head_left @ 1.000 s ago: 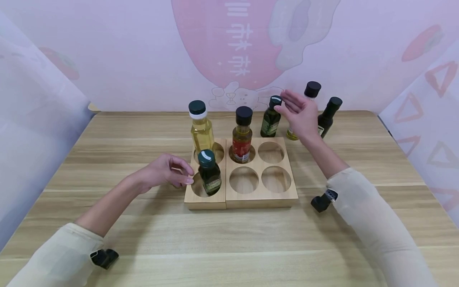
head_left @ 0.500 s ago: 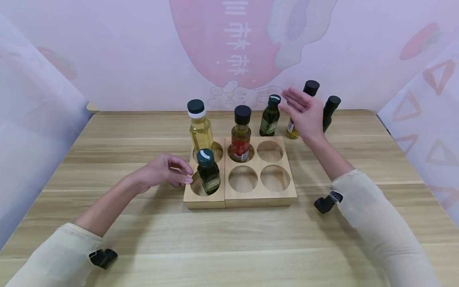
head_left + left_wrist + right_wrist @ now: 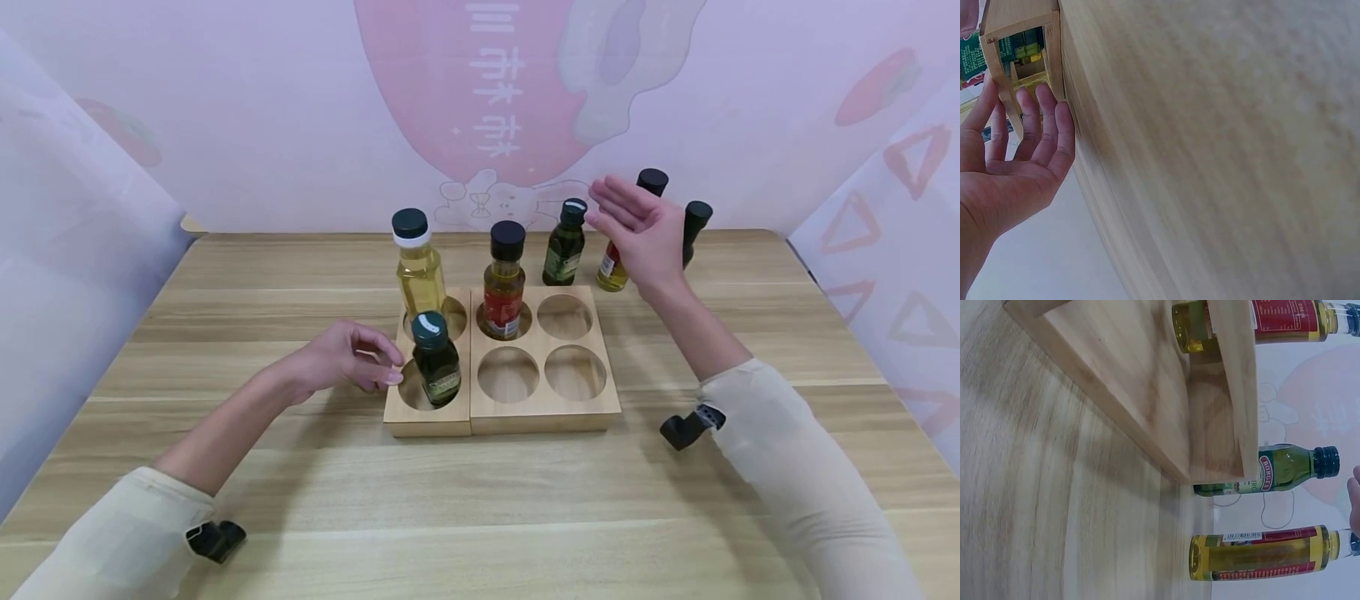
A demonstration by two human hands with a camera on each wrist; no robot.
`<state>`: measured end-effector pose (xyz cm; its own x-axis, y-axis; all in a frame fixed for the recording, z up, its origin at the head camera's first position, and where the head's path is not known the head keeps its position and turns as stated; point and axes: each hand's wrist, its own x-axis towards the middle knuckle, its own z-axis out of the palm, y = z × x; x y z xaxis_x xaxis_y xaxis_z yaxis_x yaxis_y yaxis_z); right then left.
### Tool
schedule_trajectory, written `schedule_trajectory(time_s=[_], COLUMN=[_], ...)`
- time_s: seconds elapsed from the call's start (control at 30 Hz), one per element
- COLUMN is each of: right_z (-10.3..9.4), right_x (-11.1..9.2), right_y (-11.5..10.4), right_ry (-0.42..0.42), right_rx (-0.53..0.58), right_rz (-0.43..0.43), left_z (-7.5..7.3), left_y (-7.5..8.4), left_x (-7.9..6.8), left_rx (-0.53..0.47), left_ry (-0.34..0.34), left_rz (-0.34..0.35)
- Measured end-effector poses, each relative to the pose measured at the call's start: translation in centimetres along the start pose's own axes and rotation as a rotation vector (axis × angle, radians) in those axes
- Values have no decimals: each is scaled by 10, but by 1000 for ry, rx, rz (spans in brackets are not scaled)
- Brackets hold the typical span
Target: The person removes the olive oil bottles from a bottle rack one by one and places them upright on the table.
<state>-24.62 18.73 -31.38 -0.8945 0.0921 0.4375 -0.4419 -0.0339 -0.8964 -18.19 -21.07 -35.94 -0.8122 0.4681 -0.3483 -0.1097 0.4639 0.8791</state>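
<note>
Fingertips of my left hand point(image 3: 345, 358) touch the left edge of a wooden bottle rack point(image 3: 543, 408); in the left wrist view the hand point(image 3: 1016, 175) has loosely bent fingers at its open side. A small dark green bottle point(image 3: 438, 371) stands in the front left hole. Behind it is a tall clear bottle of pale oil point(image 3: 420, 275), and a red-labelled oil bottle point(image 3: 506, 292) sits in the back middle hole. My right hand point(image 3: 645, 237) hovers with extended fingers, holding nothing, in front of an oil bottle point(image 3: 612, 271) and right of a green bottle point(image 3: 563, 250).
A dark, black-capped bottle point(image 3: 696, 221) stands partly hidden behind my right hand. The green bottle's label reads BORGES in the right wrist view. Behind the wooden table point(image 3: 480, 500) rises a printed pink cloth point(image 3: 300, 125).
My right hand has shifted a little to the right, away from the green bottle, uncovering more of the oil bottle behind it. The left hand stays at the rack's edge.
</note>
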Motion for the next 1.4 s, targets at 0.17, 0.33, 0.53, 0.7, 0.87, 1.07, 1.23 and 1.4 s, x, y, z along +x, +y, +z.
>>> schedule_trajectory(time_s=[0.17,0.33,0.53,0.7,0.87,1.07,1.23,1.4], right_z=[4,10,15,19,23,29,35,40], right_x=[-2,-5,-8,-10,-13,-17,-21,-25], right_y=[-3,-6,-8,-9,-9,-15,-19,-20], right_ry=[-21,-57,-94,-128,-151,-188,-253,-307], right_rx=[48,120,184,168,170,158,156,160], right_rz=[-28,-3,48,28,29,67,79,67], left_z=[0,0,-1,0,0,0,1,1], left_y=[0,0,-1,-1,-1,-1,-1,-1], left_x=[0,0,0,0,1,2,2,2], left_rx=[0,-1,2,4,4,4,-2,-11], left_ry=[1,0,0,-1,0,-2,-3,-7], left_rz=[-2,-1,1,0,1,2,4,7])
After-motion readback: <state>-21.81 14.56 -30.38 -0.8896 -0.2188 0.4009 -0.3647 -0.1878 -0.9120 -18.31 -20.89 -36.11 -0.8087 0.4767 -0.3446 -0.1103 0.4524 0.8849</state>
